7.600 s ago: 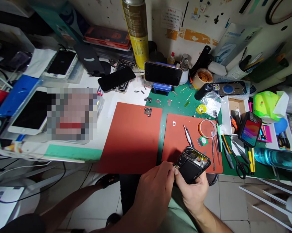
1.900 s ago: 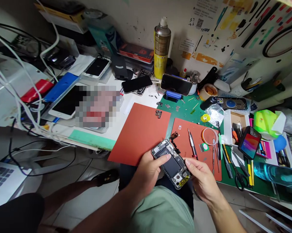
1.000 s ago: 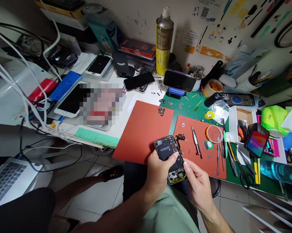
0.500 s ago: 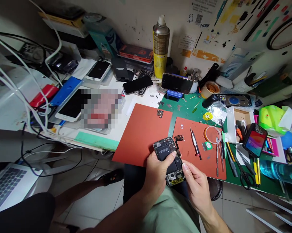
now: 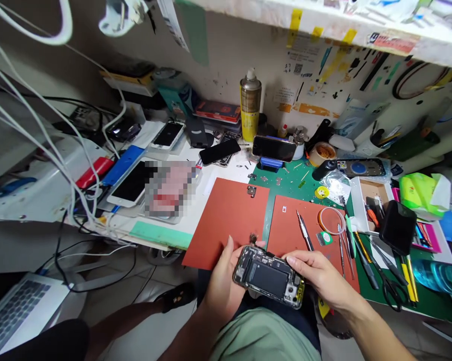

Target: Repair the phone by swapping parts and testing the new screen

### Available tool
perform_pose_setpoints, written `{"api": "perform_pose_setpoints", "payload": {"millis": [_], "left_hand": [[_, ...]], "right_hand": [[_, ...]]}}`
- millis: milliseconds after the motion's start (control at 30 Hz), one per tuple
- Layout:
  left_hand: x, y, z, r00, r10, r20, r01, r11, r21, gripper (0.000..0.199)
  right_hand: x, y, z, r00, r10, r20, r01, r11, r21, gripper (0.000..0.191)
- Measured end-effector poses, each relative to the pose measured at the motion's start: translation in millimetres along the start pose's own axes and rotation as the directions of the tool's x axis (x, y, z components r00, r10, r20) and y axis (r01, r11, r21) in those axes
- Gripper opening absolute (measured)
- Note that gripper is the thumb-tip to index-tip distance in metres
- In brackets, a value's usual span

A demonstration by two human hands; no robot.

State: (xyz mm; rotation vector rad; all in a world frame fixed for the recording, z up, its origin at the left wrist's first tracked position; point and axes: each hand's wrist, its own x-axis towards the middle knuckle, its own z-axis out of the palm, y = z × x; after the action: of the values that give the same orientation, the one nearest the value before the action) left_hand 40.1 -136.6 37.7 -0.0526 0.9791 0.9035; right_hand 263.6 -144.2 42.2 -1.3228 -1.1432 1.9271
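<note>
An opened phone (image 5: 270, 277) lies tilted between my hands over my lap, its black battery and inner parts facing up. My left hand (image 5: 226, 281) is under and around its left end, thumb raised and fingers partly behind it. My right hand (image 5: 316, 273) pinches the upper right edge of the phone between thumb and fingers. A small dark flex part (image 5: 253, 238) sticks up beyond the phone's upper left edge. On the left red mat (image 5: 226, 215) sits a small metal part (image 5: 251, 191); a screwdriver (image 5: 304, 228) rests on the right red mat (image 5: 286, 225).
Tweezers, pens and scissors (image 5: 394, 291) lie at the right beside a water bottle (image 5: 440, 276). A spray can (image 5: 250, 105) and propped phone (image 5: 274, 149) stand at the back. White cables (image 5: 56, 155) hang at left. A shelf (image 5: 323, 25) juts out above.
The opened phone has turned from upright to nearly sideways. My left thumb has come off its face. My right hand has shifted to its upper right edge. The view has tilted up.
</note>
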Motion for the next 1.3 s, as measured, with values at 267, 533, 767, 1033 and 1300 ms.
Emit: {"api": "perform_pose_setpoints", "payload": {"millis": [267, 533, 767, 1033, 1300], "left_hand": [[-11.6, 2.0, -4.0, 0.983, 0.115, -0.144, -0.128, 0.988, -0.087, 0.052], [-5.5, 32.1, -39.4, 0.790, 0.580, -0.199, -0.574, 0.813, 0.092, 0.056], [5.7, 171.2, 1.3, 0.476, 0.729, 0.492, -0.506, -0.231, 0.831, 0.037], [137.5, 263.5, 89.7, 0.797, 0.328, 0.508, -0.092, -0.764, 0.638, 0.049], [176.0, 284.0, 88.9, 0.873, 0.341, 0.349, 0.061, -0.786, 0.615, 0.049]], "right_hand": [[31.0, -43.1, 10.6, 0.947, -0.213, 0.242, 0.315, 0.454, -0.833, 0.082], [91.1, -58.5, 14.3, 0.870, -0.245, 0.428, 0.482, 0.237, -0.843, 0.066], [113.4, -58.9, 9.1, 0.837, -0.241, 0.491, 0.534, 0.170, -0.828, 0.059], [119.0, -53.9, 2.8, 0.820, -0.255, 0.512, 0.547, 0.091, -0.832, 0.064], [120.0, -48.1, -2.5, 0.800, -0.269, 0.537, 0.574, 0.081, -0.815, 0.074]]}}
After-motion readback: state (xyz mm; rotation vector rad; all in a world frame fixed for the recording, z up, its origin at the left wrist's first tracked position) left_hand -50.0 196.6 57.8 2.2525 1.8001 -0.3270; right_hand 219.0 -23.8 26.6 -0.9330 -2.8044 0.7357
